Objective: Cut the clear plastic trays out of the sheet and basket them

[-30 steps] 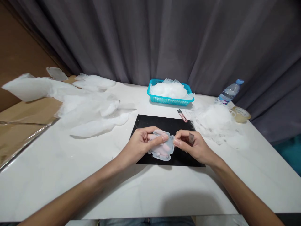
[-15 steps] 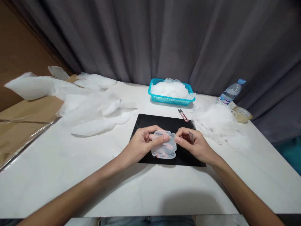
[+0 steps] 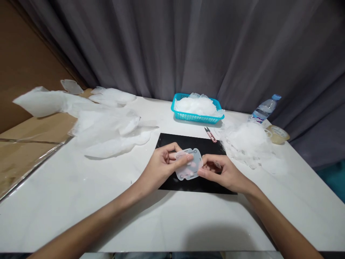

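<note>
A thin translucent plastic piece (image 3: pixel 193 169), roughly square with rounded corners, small slots and ring marks, is held above a black mat (image 3: pixel 172 185). My left hand (image 3: pixel 167 162) grips its left side, thumb on top and fingers behind, partly seen through it. My right hand (image 3: pixel 222 171) pinches the lower right edge of the piece between thumb and fingertips. A small greyish scrap (image 3: pixel 217 164) shows within the curled fingers of my right hand; its kind cannot be made out.
A blue basket (image 3: pixel 198 118) of white translucent pieces stands at the back. Pink-handled thread snips (image 3: pixel 210 135) lie behind the mat. To the right are a white heap of scraps (image 3: pixel 248 140), a water bottle (image 3: pixel 265 109) and a tape roll (image 3: pixel 279 135). White sheets (image 3: pixel 105 126) spread leftward beside cardboard (image 3: pixel 35 133).
The plastic piece has turned and tilted in my left hand. My right fingers have slid from its upper right corner down to its lower right edge. The view has shifted slightly.
</note>
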A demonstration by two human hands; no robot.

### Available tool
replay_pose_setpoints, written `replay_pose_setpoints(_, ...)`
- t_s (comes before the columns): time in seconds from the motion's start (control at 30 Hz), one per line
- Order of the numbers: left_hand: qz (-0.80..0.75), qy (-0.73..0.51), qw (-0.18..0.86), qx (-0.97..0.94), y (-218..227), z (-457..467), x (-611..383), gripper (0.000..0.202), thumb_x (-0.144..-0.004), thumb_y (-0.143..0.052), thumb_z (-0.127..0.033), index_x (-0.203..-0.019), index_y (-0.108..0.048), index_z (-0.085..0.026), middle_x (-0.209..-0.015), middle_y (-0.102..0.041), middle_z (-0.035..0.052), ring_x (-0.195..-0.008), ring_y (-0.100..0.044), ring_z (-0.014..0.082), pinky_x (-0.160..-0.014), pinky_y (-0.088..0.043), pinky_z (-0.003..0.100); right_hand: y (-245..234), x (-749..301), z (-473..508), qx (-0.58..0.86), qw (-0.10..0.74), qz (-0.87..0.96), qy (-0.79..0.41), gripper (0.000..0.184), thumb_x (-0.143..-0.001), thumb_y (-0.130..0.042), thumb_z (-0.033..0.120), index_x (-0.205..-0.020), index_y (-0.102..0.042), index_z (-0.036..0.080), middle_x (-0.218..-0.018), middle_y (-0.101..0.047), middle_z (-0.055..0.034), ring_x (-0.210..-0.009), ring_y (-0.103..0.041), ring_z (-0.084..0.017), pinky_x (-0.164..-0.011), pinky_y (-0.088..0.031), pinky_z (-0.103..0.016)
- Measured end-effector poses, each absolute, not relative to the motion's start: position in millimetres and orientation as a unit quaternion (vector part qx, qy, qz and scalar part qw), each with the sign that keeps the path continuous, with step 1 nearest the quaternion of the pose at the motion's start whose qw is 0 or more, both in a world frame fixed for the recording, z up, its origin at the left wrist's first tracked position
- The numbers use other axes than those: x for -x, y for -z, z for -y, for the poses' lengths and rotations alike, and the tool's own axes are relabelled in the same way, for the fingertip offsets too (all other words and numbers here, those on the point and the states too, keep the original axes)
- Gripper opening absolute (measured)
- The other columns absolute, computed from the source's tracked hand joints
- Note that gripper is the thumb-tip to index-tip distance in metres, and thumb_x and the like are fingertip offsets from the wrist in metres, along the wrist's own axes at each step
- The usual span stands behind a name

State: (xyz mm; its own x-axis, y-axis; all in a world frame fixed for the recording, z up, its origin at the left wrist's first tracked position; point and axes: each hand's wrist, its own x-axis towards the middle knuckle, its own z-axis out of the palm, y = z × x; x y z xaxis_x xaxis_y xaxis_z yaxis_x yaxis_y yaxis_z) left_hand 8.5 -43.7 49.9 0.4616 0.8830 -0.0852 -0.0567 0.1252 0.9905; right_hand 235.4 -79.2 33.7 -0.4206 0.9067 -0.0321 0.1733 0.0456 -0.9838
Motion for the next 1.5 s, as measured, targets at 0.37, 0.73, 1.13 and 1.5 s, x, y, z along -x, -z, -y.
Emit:
replay_pose_setpoints(0.37,-0.373,-0.353,0.647,-0.564,-53.4,41.9,-6.6,0.036,-0.087,-0.081,-0.044,-0.087,-0.057,-0.017,-0.08,-0.082,0.0065,-0.062,-0.075,0.0184,-0.06,-0.059,0.026,-28.7,-234.6,75.3,0.433,0.401,0.611,-0.529,0.031,-0.094,-0.072,0.05,-0.093,-0.068,0.019,-0.076,-0.052,0.0029,-0.065,-0.04,-0.011,-0.06,-0.03,-0.027)
replay_pose_setpoints(0.73,-0.361,-0.372,0.657,-0.548,-55.7,43.6,-6.2,0.045,-0.097,-0.064,-0.056,-0.076,-0.056,-0.016,-0.068,-0.047,-0.0048,-0.058,-0.047,0.0084,-0.055,-0.046,0.02,-26.9,-232.5,73.6,0.432,0.414,0.617,-0.511,0.034,-0.098,-0.066,0.052,-0.095,-0.07,0.018,-0.067,-0.048,0.005,-0.058,-0.039,-0.01,-0.056,-0.032,-0.027)
replay_pose_setpoints(1.13,-0.362,-0.304,0.667,-0.575,-47.8,38.4,-2.7,0.038,-0.094,-0.07,-0.053,-0.09,-0.064,-0.016,-0.079,-0.073,0.0033,-0.068,-0.067,0.0158,-0.066,-0.05,0.025,-23.7,-226.3,70.2,0.43,0.429,0.609,-0.51,0.036,-0.098,-0.065,0.053,-0.092,-0.067,0.018,-0.071,-0.049,0.0038,-0.064,-0.042,-0.011,-0.061,-0.035,-0.026)
replay_pose_setpoints(1.5,-0.384,-0.266,0.564,-0.681,-10.0,-1.1,-4.3,0.052,-0.085,-0.072,-0.067,-0.081,-0.064,-0.016,-0.068,-0.073,0.0032,-0.057,-0.063,0.0151,-0.058,-0.047,0.025,5.5,-223.9,50.5,0.54,0.382,0.749,-0.033,0.024,-0.107,-0.047,0.028,-0.088,-0.06,0.021,-0.078,-0.065,-0.0028,-0.067,-0.058,-0.017,-0.061,-0.035,-0.031)
